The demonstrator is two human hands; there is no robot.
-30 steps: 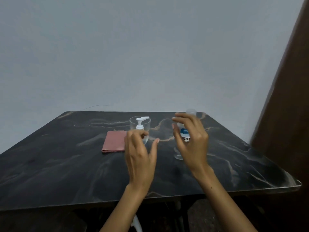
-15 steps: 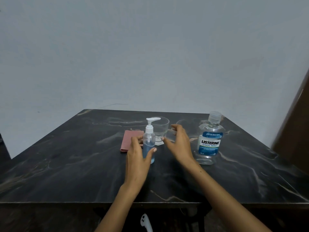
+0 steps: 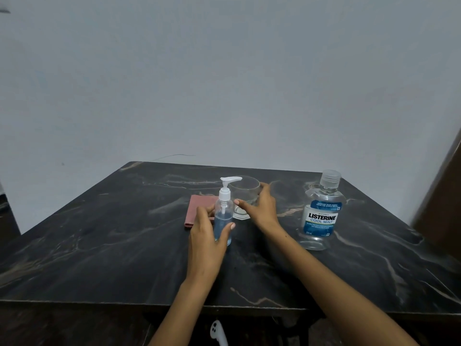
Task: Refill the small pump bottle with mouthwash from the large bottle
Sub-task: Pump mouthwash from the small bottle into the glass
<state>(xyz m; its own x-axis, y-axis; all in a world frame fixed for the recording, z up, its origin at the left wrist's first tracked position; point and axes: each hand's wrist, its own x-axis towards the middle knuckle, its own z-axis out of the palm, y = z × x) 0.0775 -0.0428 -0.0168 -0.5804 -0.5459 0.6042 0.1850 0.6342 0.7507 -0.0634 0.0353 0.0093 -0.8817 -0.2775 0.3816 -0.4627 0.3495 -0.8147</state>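
Near desk centre: pump bottle (image 3: 223, 216) is standing upright, long axis vertical, base on the desk (image 3: 99, 245).
Left hand (image 3: 207, 236): wrapping the lower body of the pump bottle, thumb on the right side, fingers curling round the left; it is holding the bottle steady.
Right hand (image 3: 262, 208): lying just right of the pump bottle, fingers reaching round the glass (image 3: 245, 196) behind it; whether it is gripping the glass or only touching it, I cannot tell.
Key relation: pump head (image 3: 228, 182) is sitting directly above the left hand and up-left of the right hand; the right hand is looking like the nearer free one for unscrewing it.
Nozzle: pointing right, toward the glass rim.
Pump bottle look: clear plastic, white pump and collar, dip tube visible, blue liquid filling roughly the lower half.
Large bottle (image 3: 321, 213): standing upright well to the right of both hands, nearer the right arm; cap on; blue-and-white Listerine Cool Mint label; contents are looking clear or low, level hard to read.
Cloth (image 3: 197, 211): folded, reddish, lying flat behind the left hand, partly hidden by it.
Judgement: refill is not yet under way, since both caps are in place; pump removal is likely coming first.
Risk: narrow neck, so pouring is calling for close alignment.
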